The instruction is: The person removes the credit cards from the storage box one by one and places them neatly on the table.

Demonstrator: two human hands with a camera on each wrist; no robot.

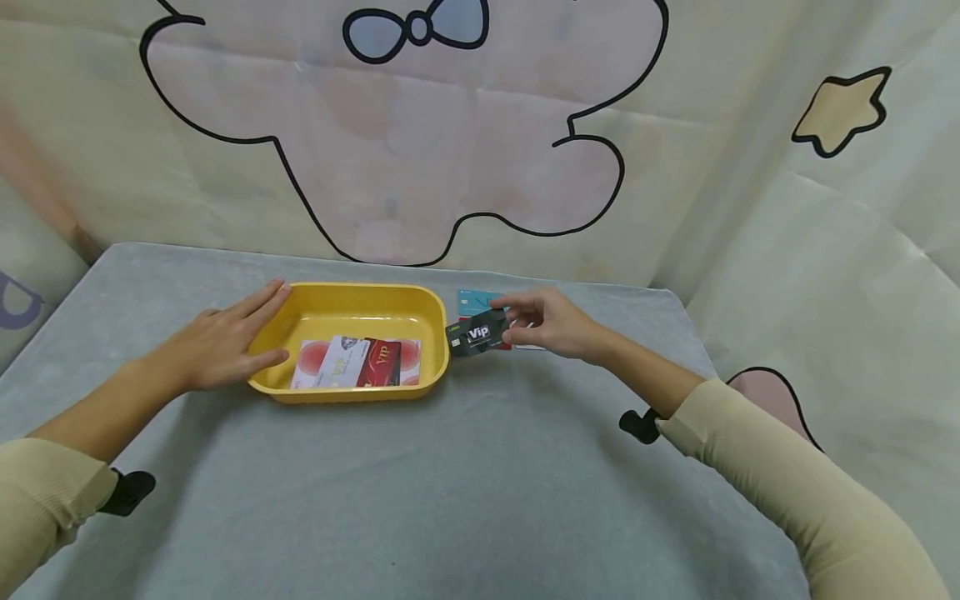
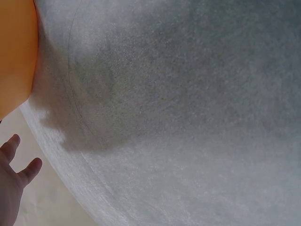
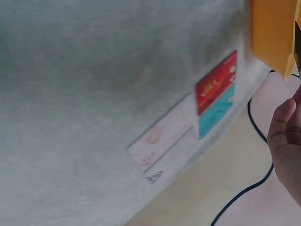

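My right hand (image 1: 551, 323) pinches a black VIP card (image 1: 477, 333) between thumb and fingers, held slanted beside the right rim of a yellow tray (image 1: 360, 397). In the right wrist view this hand (image 3: 288, 141) and a dark sliver of the card show at the right edge. My left hand (image 1: 225, 337) rests at the tray's left end, fingers extended along the rim and thumb over it. Inside the tray lie a white VIP card (image 1: 341, 362), a red VIP card (image 1: 380, 362) and pink-patterned white card material (image 1: 311, 358) partly beneath them.
Behind my right hand, cards lie on the grey cloth-covered table (image 1: 450, 500): a blue card (image 1: 474, 302), a red card (image 3: 216, 84) and two whitish cards, one pink-marked (image 3: 160, 129). A printed cloth backdrop (image 1: 450, 167) rises at the table's far edge.
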